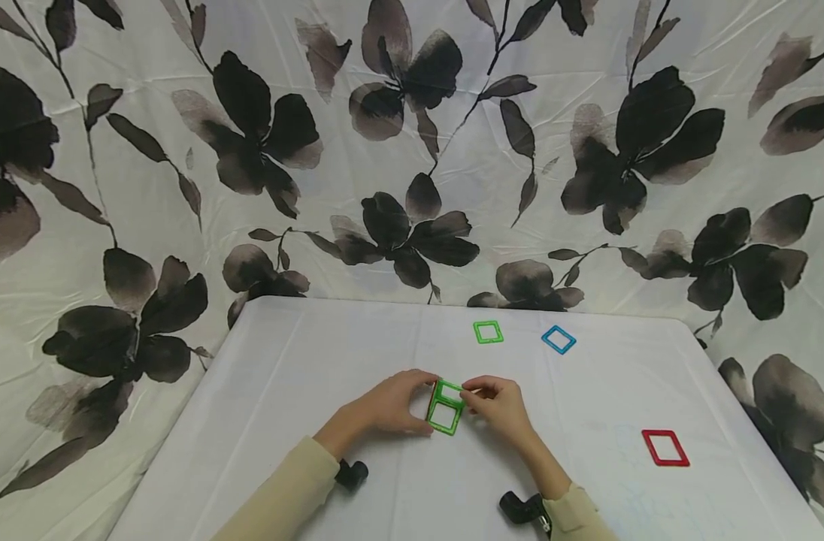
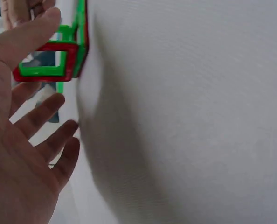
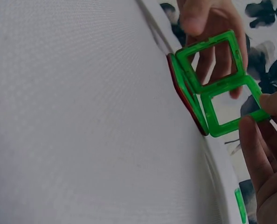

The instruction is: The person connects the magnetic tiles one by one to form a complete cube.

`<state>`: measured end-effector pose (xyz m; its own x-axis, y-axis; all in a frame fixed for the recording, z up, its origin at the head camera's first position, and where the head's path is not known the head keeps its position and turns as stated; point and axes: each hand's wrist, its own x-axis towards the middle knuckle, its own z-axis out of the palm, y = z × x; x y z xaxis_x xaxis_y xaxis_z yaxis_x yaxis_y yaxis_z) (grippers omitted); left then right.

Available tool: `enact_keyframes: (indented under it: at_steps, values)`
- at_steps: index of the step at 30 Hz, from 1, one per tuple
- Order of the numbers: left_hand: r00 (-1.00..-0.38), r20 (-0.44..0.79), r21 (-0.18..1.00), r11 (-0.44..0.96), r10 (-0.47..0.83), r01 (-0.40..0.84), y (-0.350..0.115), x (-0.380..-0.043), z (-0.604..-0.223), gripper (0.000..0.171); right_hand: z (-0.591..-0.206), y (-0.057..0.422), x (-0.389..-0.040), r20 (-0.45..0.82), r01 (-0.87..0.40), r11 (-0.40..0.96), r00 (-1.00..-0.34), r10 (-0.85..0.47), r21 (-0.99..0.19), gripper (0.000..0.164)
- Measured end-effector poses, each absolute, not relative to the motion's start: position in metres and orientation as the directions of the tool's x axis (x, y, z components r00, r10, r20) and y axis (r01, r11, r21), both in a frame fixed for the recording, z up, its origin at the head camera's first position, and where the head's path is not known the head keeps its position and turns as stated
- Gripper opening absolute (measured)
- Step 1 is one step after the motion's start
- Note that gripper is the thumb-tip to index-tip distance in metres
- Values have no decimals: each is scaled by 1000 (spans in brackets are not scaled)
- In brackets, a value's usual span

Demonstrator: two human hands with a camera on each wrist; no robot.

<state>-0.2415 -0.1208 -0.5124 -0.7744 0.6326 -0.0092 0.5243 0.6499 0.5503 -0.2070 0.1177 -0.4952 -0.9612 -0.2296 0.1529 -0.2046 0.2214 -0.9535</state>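
Square magnetic tile frames are joined between the two hands. My right hand [image 1: 504,407] pinches the edge of a green magnetic tile [image 3: 229,128] between thumb and fingers. That tile meets another green tile [image 3: 208,43] edge to edge. Below them, in the right wrist view, a red tile [image 3: 184,99] lies against a further green one. My left hand [image 1: 389,406] spreads its thumb and fingers around the left side of the piece. In the left wrist view its thumb passes in front of a red tile [image 2: 72,63]; whether it touches is unclear.
On the white table [image 1: 304,338], a loose green tile [image 1: 489,343] and a blue tile [image 1: 558,350] lie toward the back. A red tile [image 1: 665,463] lies to the right. A floral cloth [image 1: 412,173] hangs behind the table.
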Motion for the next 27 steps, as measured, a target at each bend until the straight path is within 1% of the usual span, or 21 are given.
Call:
enact_keyframes:
  at_steps: [2,5,8,10,12,16,22,27]
  values:
    - [-768,-20,642,598,640,481,-124,-241,-511,75,-496,117,-206,143,-197,219,-960,-239,-956,12]
    - [-773,-44,751,531,632,392,-127,-240,-509,60,-499,116,-206,129,-186,220,-959,-253,-958,13]
    - [-806,-47,800,506,590,324,-128,-242,-507,40,-500,116,-207,143,-199,224,-960,-242,-954,13]
    - [-827,-35,812,499,561,304,-127,-245,-506,33,-500,117,-209,165,-220,231,-958,-234,-948,13]
    - [-838,-28,819,493,544,293,-125,-247,-505,30,-500,117,-210,178,-234,236,-955,-238,-943,13]
    - [-841,-28,821,492,541,289,-121,-251,-505,28,-499,118,-212,176,-242,248,-949,-260,-938,13]
    - [-862,-36,817,513,505,266,-119,-257,-506,26,-496,117,-213,189,-266,274,-942,-279,-924,13]
    - [-859,-54,846,480,510,232,-119,-262,-507,27,-494,117,-218,215,-297,289,-935,-282,-910,12]
